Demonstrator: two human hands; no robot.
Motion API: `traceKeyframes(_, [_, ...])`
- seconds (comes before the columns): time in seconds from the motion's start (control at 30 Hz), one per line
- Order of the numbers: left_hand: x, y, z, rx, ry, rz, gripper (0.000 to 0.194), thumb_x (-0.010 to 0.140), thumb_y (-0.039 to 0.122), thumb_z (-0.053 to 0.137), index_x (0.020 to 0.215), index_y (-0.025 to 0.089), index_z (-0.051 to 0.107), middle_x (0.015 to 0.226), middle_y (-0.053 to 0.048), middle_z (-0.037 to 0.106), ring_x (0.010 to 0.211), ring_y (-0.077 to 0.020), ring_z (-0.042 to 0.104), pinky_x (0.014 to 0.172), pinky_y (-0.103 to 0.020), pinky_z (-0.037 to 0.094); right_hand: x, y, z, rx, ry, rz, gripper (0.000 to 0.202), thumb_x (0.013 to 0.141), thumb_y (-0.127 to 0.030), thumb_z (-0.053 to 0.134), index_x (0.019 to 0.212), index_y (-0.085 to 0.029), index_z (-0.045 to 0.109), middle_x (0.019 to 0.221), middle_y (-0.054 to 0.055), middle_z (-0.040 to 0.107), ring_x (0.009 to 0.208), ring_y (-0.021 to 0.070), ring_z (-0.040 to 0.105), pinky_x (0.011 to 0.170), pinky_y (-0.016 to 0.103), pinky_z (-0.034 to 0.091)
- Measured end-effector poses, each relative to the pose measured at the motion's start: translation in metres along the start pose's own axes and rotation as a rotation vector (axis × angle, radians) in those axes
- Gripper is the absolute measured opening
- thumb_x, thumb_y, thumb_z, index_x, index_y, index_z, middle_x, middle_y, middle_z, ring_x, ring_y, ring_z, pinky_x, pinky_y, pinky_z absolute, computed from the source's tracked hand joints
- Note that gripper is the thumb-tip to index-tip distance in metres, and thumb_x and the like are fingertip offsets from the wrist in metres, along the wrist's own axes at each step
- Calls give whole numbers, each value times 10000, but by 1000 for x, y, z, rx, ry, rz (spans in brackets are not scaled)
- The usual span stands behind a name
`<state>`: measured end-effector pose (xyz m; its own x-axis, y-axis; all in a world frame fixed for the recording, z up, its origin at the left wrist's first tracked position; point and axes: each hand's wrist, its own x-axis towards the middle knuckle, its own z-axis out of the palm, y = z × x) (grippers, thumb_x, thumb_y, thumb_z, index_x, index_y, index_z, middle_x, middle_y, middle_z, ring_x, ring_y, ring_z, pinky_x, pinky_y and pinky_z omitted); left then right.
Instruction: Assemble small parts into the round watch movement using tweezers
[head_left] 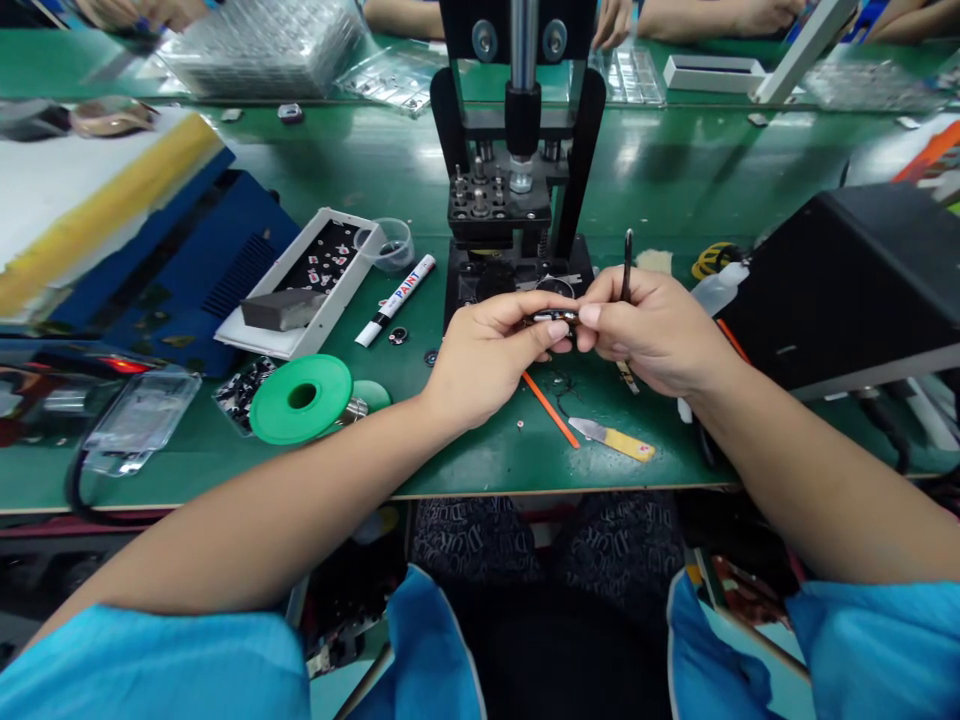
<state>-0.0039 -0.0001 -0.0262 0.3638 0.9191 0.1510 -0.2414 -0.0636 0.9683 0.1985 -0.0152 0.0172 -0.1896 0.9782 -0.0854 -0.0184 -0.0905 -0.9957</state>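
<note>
Thumb and fingers of my left hand (pixel 484 350) close on a small dark, shiny round-edged part (pixel 551 316), held in front of the press. My right hand (pixel 656 325) meets it from the other side, its thumb and fingertip at the part's right edge. A slim dark tool (pixel 628 262), its kind unclear, passes through my right hand, with its top sticking up and its lower end showing below the fingers. Fingers cover much of the part. Below the hands lie an orange stick (pixel 551 410) and a small blade with a yellow handle (pixel 615 438).
Straight ahead stands a black press (pixel 499 215). To the left are a paint marker (pixel 395 300), a white tray (pixel 330 325) of small parts, a clear cup (pixel 394 245) and a green spool (pixel 274 405). A black box-shaped device (pixel 862 280) stands right. Other people's hands show across the bench.
</note>
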Motion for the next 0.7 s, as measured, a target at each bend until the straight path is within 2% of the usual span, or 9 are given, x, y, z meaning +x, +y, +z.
traceKeyframes(0.17, [2, 2, 0, -26, -15, -23, 321, 882, 400, 1002, 1129, 225, 893, 959, -22, 881, 860, -142, 819, 739, -224, 634, 3, 2, 1, 20, -5, -16, 240, 810, -295, 902, 755, -247, 673, 650, -18, 711, 503, 83, 405, 502, 266, 237])
traceKeyframes(0.33, [3, 3, 1, -189, -76, -90, 336, 911, 380, 986, 1124, 208, 791, 925, 5, 850, 852, -114, 827, 714, -172, 623, 5, 5, 0, 15, -22, -18, 292, 813, -327, 956, 767, -227, 686, 651, -22, 701, 509, 70, 421, 493, 248, 237])
traceKeyframes(0.53, [4, 1, 1, -212, -93, -132, 338, 987, 366, 904, 1204, 197, 708, 892, 4, 823, 829, -120, 818, 738, -187, 628, 10, 15, -1, 70, -106, -153, 327, 830, -344, 991, 826, -207, 694, 686, -33, 701, 609, 87, 566, 526, 228, 341])
traceKeyframes(0.6, [4, 0, 1, -215, -99, -123, 337, 984, 368, 912, 1192, 195, 710, 891, 4, 822, 818, -116, 811, 749, -191, 635, 11, 17, -1, 88, -110, -144, 323, 833, -318, 992, 854, -208, 689, 705, -31, 711, 642, 95, 608, 536, 219, 359])
traceKeyframes(0.7, [4, -2, 0, -226, -115, -111, 353, 967, 392, 936, 1172, 195, 728, 881, 5, 826, 807, -113, 806, 754, -192, 643, 12, 19, -2, 84, -91, -111, 332, 826, -317, 1001, 923, -208, 703, 705, -29, 722, 591, 86, 572, 504, 214, 321])
